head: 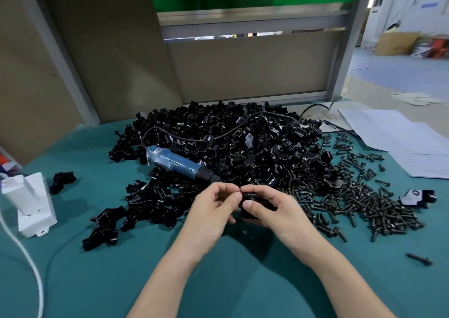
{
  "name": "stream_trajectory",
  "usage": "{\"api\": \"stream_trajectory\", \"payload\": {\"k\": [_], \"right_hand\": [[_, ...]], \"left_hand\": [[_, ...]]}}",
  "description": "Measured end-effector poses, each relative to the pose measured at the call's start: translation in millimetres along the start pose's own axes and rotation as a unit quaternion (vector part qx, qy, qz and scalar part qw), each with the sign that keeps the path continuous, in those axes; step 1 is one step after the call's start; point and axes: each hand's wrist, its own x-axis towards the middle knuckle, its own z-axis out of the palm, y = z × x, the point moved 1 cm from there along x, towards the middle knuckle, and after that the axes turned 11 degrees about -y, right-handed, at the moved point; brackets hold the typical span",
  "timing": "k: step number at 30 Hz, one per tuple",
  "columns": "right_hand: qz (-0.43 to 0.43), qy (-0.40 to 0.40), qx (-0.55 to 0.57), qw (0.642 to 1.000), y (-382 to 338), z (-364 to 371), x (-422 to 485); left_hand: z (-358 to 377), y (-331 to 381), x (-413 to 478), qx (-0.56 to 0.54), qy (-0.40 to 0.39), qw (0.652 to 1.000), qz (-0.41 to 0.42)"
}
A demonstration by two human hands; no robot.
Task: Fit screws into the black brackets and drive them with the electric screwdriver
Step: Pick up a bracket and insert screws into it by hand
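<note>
I note the left hand [211, 214] and right hand [274, 210] bare. Forearms [170, 276] bare to the frame edge. Nails short.

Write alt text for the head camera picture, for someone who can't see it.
Two bare hands work on one small black plastic bracket above a teal cloth-covered table: the right hand grips it, the left hand pinches at its end. Behind them lie a blue electric screwdriver on a big heap of black brackets, and loose black screws to the right.

Bracket heap [230, 147] fills the desk's [218, 281] far middle; screws [352, 203] crowd the right; white box [31, 203] blocks the left edge; near edge lies open.
</note>
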Motion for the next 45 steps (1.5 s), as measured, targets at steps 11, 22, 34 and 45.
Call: {"api": "stream_trajectory", "payload": {"k": [11,22,34,45], "right_hand": [[-0.011,-0.002,-0.080,0.997,1,0,0],[0.006,0.012,-0.090,0.996,3,-1,1],[0.000,0.012,0.104,0.994,4,-2,3],[-0.081,0.180,0.485,0.852,-13,-36,-1]], "left_hand": [[2,-1,-3,-0.007,-0.001,0.995,-0.098],[-1,4,-4,0.095,-0.009,0.994,-0.050],[7,8,-8,0.081,0.019,0.996,0.046],[37,-2,-19,0.473,-0.012,0.871,0.135]]}}
